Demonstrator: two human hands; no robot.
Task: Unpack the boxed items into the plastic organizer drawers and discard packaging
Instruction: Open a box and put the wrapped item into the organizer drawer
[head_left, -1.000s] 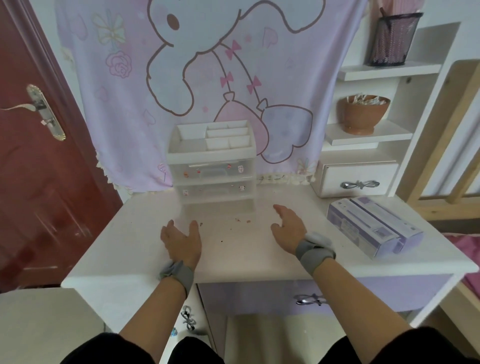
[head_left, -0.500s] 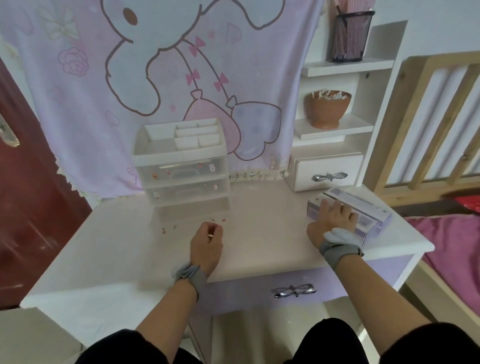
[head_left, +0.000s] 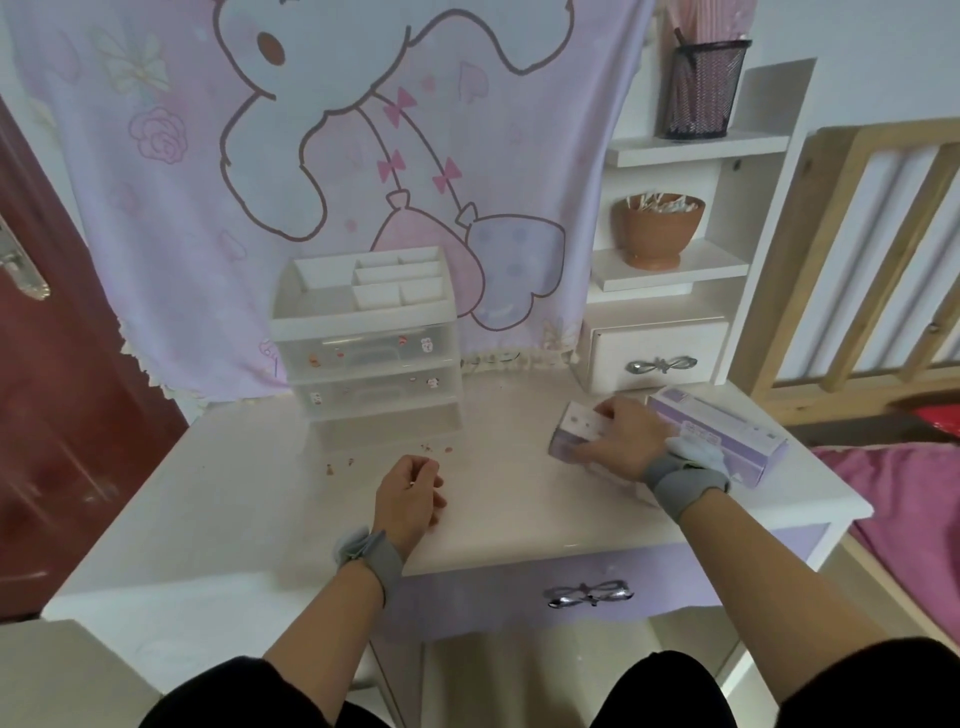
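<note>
Two long lilac boxes lie side by side at the desk's right end. My right hand (head_left: 621, 439) grips the nearer box (head_left: 574, 431) from above, fingers curled over its top. The farther box (head_left: 727, 428) lies just behind it. A clear plastic organizer (head_left: 371, 338) with two closed drawers and an open divided top tray stands at the back middle of the desk. My left hand (head_left: 410, 496) rests on the desk in front of it, fingers loosely curled, holding nothing visible.
The white desk (head_left: 234, 519) has small reddish crumbs (head_left: 389, 454) scattered before the organizer. A shelf unit (head_left: 691, 270) with a small drawer, a brown bowl and a mesh pen cup rises at the back right. A wooden bed frame (head_left: 857, 260) borders the right, a red door (head_left: 47, 415) the left.
My right hand went from the desk's middle to the lilac boxes and took hold of the nearer one. My left hand curled its fingers. The view swung right.
</note>
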